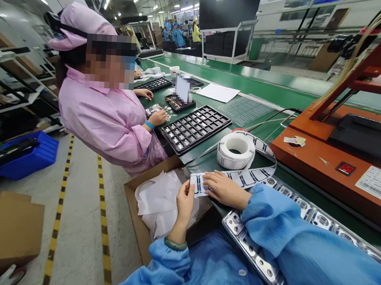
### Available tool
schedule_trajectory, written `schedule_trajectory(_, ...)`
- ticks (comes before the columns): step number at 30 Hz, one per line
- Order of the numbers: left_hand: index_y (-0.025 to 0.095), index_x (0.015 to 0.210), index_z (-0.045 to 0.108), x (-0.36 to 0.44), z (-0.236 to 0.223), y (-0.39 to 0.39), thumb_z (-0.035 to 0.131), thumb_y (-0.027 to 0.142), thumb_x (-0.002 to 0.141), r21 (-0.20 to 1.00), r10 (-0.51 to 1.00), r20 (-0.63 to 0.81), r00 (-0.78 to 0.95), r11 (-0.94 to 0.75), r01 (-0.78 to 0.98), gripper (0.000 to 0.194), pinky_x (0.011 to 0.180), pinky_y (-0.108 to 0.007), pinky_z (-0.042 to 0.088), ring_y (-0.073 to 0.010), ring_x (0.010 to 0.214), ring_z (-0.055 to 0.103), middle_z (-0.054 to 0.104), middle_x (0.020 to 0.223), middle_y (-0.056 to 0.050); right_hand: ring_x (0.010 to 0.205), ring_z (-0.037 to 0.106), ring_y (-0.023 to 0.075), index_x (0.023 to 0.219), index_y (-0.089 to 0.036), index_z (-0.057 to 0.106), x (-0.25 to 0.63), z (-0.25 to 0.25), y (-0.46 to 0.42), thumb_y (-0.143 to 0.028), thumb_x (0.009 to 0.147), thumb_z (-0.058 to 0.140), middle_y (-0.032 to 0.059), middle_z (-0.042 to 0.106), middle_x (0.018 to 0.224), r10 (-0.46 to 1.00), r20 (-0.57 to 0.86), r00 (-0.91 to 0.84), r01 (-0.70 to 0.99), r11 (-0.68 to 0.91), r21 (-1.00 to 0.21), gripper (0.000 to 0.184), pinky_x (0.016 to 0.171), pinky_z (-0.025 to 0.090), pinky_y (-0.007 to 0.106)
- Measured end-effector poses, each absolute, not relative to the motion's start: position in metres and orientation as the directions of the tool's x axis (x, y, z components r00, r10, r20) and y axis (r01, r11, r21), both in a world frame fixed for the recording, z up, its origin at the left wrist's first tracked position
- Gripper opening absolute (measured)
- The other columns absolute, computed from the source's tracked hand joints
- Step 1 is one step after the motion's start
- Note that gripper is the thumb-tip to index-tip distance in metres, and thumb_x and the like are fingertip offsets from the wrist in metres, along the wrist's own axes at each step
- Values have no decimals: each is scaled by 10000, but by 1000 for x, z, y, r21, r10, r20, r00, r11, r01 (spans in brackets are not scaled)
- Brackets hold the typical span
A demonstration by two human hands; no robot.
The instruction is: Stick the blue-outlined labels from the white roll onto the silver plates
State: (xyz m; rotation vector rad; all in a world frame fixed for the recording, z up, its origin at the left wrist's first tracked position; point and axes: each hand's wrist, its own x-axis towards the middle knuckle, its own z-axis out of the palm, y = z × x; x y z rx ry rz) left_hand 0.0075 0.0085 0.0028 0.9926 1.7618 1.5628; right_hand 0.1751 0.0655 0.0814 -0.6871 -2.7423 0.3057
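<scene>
My left hand (186, 198) pinches the free end of the label strip (251, 177) at the worktop's (205, 164) near edge, and my right hand (223, 188) has fingers on its face, can't tell if gripping a label. Printed labels still on the strip and the roll (230, 161) still thick, so plenty left, I'd judge; loose white paper (159, 194) in the carton (137, 227) below suggests some got used, exact count unclear
</scene>
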Motion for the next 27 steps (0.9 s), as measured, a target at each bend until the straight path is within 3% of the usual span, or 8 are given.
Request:
schedule_trajectory(6,145,1084,573,10,9,6,588,489,782,986,784,67,-617,41,160,458,693,-318,528,-200,764,679,701,808,-75,1295,450,254,1217,-156,554,170,78,65,-293,968,446,141,574,1306,540,201,-818,463,823,-329,304,1063,356,485)
schedule_trajectory(11,174,979,501,12,7,5,548,474,815,975,771,116,-626,32,220,345,641,-296,509,-180,679,662,662,714,-38,1343,385,257,1275,-167,532,165,80,65,-307,983,407,125,503,1394,555,167,-815,481,809,-338,347,1087,320,485)
schedule_trajectory(16,197,914,537,8,6,4,501,474,852,936,773,208,-599,20,351,286,596,-275,485,-160,617,617,634,724,-25,1335,393,279,1284,-164,542,161,78,66,-330,973,432,128,504,1394,567,137,-812,503,799,-329,370,1093,303,495)
schedule_trajectory(22,192,849,593,3,10,3,509,445,863,834,731,427,-532,-90,545,267,894,-385,465,-226,981,581,597,963,-100,1321,413,274,1297,-152,532,159,79,65,-347,974,427,139,486,1407,606,128,-785,543,772,-331,392,1095,297,489)
schedule_trajectory(27,190,825,603,11,25,-12,554,385,863,736,635,604,-482,-212,643,204,932,-419,451,-216,998,557,542,1001,-95,1339,385,268,1310,-166,518,155,76,62,-342,968,445,140,458,1429,634,118,-765,565,747,-351,391,1115,253,498)
